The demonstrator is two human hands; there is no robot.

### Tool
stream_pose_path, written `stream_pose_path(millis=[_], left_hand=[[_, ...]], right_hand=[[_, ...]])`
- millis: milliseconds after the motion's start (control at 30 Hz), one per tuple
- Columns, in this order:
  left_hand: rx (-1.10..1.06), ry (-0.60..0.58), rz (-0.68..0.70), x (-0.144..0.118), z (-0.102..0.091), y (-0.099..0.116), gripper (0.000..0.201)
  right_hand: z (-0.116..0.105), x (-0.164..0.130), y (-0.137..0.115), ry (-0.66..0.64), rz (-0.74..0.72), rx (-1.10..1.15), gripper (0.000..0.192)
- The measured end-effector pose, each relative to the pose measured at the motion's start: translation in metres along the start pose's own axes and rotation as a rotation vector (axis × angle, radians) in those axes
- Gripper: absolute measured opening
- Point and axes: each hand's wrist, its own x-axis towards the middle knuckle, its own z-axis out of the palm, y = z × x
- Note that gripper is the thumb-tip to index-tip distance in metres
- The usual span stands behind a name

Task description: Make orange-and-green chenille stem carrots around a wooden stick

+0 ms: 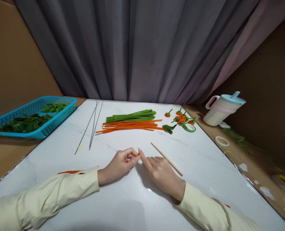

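Pinching a small orange pipe-cleaner piece (138,154) between them, the left hand (119,165) and right hand (159,171) meet on the white marble table (123,199), fingers curled closed around it. Several finished orange-and-green flowers (183,119) lie beyond; bundled orange stems (130,125) and green stems (131,116) remain unused, so I judge much is left.

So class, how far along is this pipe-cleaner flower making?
Done: a few orange flowers with green stems lie finished at the table's far side. In hand: left hand and right hand pinch a small orange piece. Left: bundles of orange pipe cleaners and green pipe cleaners unused.
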Motion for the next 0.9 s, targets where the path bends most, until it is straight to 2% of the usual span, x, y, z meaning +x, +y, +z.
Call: stream_pose_path(millis=[467, 900], left_hand=[[0.055, -0.001, 0.030, 0.0004, 0.0001, -0.0039, 0.025], [0.134, -0.002, 0.065, -0.0003, -0.0006, -0.0056, 0.022]], right_hand=[[0.0034, -0.0015, 0.0024, -0.007, 0.058, 0.087, 0.060], [0.0055, -0.0033, 0.0032, -0.016, 0.069, 0.117, 0.052]])
